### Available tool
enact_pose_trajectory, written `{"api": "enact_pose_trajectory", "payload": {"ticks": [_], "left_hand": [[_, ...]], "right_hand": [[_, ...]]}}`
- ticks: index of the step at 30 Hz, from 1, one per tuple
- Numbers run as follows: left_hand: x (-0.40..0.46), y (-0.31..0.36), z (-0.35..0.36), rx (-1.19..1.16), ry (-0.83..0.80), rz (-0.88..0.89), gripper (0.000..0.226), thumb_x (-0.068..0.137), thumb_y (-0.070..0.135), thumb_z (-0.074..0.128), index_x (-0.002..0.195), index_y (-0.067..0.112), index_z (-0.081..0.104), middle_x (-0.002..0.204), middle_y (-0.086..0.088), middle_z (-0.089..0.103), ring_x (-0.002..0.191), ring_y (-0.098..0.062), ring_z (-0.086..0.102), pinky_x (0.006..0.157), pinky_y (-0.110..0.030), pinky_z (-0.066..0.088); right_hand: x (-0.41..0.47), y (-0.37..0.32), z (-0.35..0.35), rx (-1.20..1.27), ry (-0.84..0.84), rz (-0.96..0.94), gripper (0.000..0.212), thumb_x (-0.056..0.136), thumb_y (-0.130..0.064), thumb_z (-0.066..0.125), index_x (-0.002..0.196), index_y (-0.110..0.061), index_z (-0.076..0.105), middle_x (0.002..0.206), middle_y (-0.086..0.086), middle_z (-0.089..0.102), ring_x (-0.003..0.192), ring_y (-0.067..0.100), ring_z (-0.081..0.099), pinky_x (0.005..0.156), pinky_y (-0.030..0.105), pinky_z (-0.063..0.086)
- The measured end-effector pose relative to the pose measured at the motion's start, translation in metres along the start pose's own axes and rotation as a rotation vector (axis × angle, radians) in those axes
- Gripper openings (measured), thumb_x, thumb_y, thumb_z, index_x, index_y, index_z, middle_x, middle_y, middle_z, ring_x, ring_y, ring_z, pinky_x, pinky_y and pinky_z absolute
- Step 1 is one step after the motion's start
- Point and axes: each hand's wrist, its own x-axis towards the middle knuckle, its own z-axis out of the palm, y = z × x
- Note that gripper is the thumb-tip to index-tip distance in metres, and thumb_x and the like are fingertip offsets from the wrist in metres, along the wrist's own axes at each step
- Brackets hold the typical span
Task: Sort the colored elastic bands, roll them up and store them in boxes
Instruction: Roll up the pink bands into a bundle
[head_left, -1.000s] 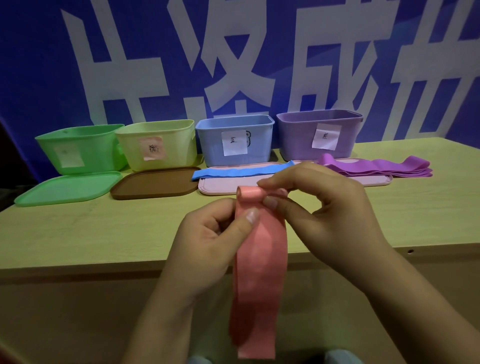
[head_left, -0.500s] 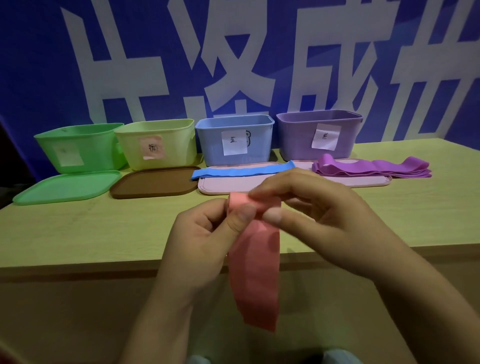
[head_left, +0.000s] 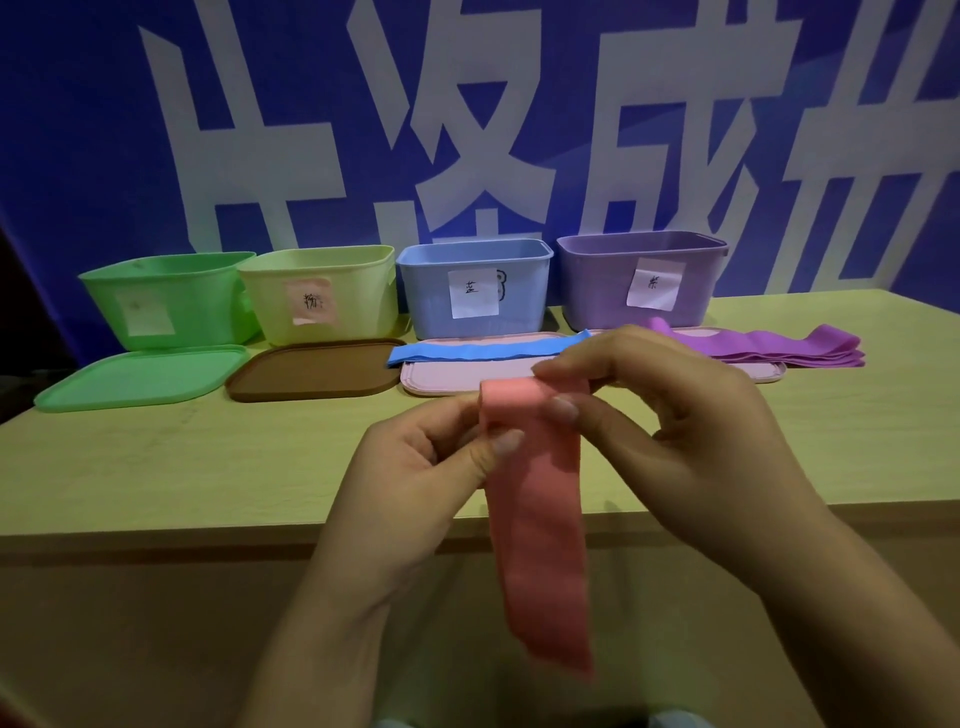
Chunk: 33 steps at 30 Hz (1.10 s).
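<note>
A pink elastic band (head_left: 540, 525) hangs in front of the table edge, its top end rolled into a small coil. My left hand (head_left: 415, 467) pinches the band just below the coil with thumb and fingers. My right hand (head_left: 654, 421) grips the coil from above and the right. A blue band (head_left: 483, 351) lies flat behind my hands. Purple bands (head_left: 779, 348) lie stacked at the right. At the back stand a green box (head_left: 166, 296), a yellow box (head_left: 322, 291) with a pink label, a blue box (head_left: 472, 286) and a purple box (head_left: 639, 275).
A green lid (head_left: 135, 376), a brown lid (head_left: 311, 369) and a pink lid (head_left: 467, 376) lie in front of the boxes on the yellow-green table (head_left: 208, 467). A blue banner with large white characters (head_left: 467, 130) fills the background.
The rolled top of the pink band has been turned further between my fingers, and the hanging tail swung and shifted slightly. Both hands stay at the same spot.
</note>
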Motion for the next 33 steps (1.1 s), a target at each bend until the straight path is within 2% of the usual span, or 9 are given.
{"api": "enact_pose_trajectory", "payload": {"ticks": [3, 9, 15, 18, 20, 23, 26, 29, 33], "left_hand": [[0.001, -0.001, 0.002, 0.027, 0.039, -0.035, 0.026, 0.061, 0.033, 0.066, 0.084, 0.033, 0.076, 0.082, 0.008, 0.075, 0.075, -0.004, 0.068, 0.065, -0.02, 0.052], [0.005, 0.002, 0.007, 0.036, 0.042, -0.071, 0.018, 0.063, 0.027, 0.067, 0.078, 0.021, 0.076, 0.077, 0.0, 0.075, 0.071, -0.011, 0.068, 0.068, -0.027, 0.057], [0.005, 0.0, 0.007, 0.042, 0.071, -0.068, 0.017, 0.063, 0.027, 0.069, 0.078, 0.021, 0.076, 0.074, -0.001, 0.074, 0.068, -0.012, 0.069, 0.065, -0.027, 0.055], [0.004, 0.0, 0.007, 0.042, 0.062, -0.045, 0.009, 0.074, 0.011, 0.069, 0.076, 0.018, 0.076, 0.07, -0.001, 0.073, 0.065, -0.009, 0.067, 0.061, -0.022, 0.054], [0.004, 0.0, 0.007, 0.064, 0.063, -0.04, 0.016, 0.077, 0.004, 0.068, 0.074, 0.018, 0.076, 0.069, -0.001, 0.073, 0.064, -0.009, 0.066, 0.061, -0.022, 0.054], [0.004, 0.001, 0.009, 0.029, 0.076, -0.052, 0.009, 0.066, 0.019, 0.072, 0.074, 0.019, 0.076, 0.069, 0.0, 0.073, 0.065, -0.009, 0.066, 0.061, -0.023, 0.053], [0.003, 0.001, 0.012, 0.028, 0.11, -0.066, 0.027, 0.053, 0.043, 0.078, 0.073, 0.025, 0.076, 0.067, 0.004, 0.072, 0.064, -0.008, 0.064, 0.066, -0.029, 0.051], [0.002, 0.001, 0.014, 0.068, 0.151, -0.072, 0.031, 0.057, 0.053, 0.07, 0.071, 0.027, 0.076, 0.067, 0.002, 0.072, 0.065, -0.009, 0.064, 0.069, -0.036, 0.052], [-0.001, 0.004, 0.012, 0.058, 0.095, -0.042, 0.026, 0.06, 0.044, 0.067, 0.076, 0.025, 0.077, 0.073, 0.002, 0.074, 0.067, -0.008, 0.066, 0.066, -0.025, 0.053]], "right_hand": [[0.003, 0.001, -0.002, -0.014, 0.03, -0.024, 0.023, 0.084, -0.03, 0.056, 0.099, -0.017, 0.067, 0.092, -0.007, 0.066, 0.088, 0.006, 0.06, 0.075, 0.021, 0.049], [0.006, 0.005, 0.0, -0.143, 0.107, -0.114, 0.012, 0.084, -0.014, 0.063, 0.093, -0.008, 0.067, 0.088, 0.003, 0.066, 0.084, 0.01, 0.057, 0.075, 0.018, 0.045], [0.003, 0.016, 0.01, -0.173, 0.123, -0.123, 0.01, 0.081, -0.006, 0.065, 0.09, -0.005, 0.068, 0.092, 0.004, 0.066, 0.088, 0.015, 0.059, 0.077, 0.02, 0.046], [-0.001, 0.019, 0.015, -0.146, 0.127, -0.126, 0.009, 0.082, -0.007, 0.065, 0.089, -0.004, 0.069, 0.091, 0.005, 0.066, 0.088, 0.014, 0.059, 0.078, 0.019, 0.047], [-0.003, 0.019, 0.017, -0.149, 0.127, -0.135, 0.01, 0.084, -0.011, 0.063, 0.088, -0.004, 0.069, 0.091, 0.005, 0.065, 0.087, 0.015, 0.059, 0.077, 0.02, 0.046], [-0.004, 0.02, 0.017, -0.155, 0.111, -0.161, 0.014, 0.084, -0.013, 0.059, 0.087, -0.003, 0.069, 0.091, 0.006, 0.064, 0.086, 0.018, 0.059, 0.075, 0.024, 0.046], [-0.006, 0.02, 0.017, -0.146, 0.075, -0.169, 0.016, 0.084, -0.014, 0.058, 0.086, -0.003, 0.069, 0.091, 0.005, 0.063, 0.086, 0.016, 0.058, 0.074, 0.025, 0.046], [-0.005, 0.023, 0.015, -0.026, 0.032, -0.121, 0.013, 0.081, -0.017, 0.061, 0.087, -0.008, 0.068, 0.091, 0.001, 0.063, 0.088, 0.01, 0.058, 0.076, 0.023, 0.048], [-0.004, 0.021, 0.009, 0.389, -0.087, 0.153, 0.013, 0.081, -0.032, 0.063, 0.093, -0.027, 0.065, 0.096, -0.009, 0.066, 0.098, 0.016, 0.063, 0.084, 0.033, 0.053]]}}
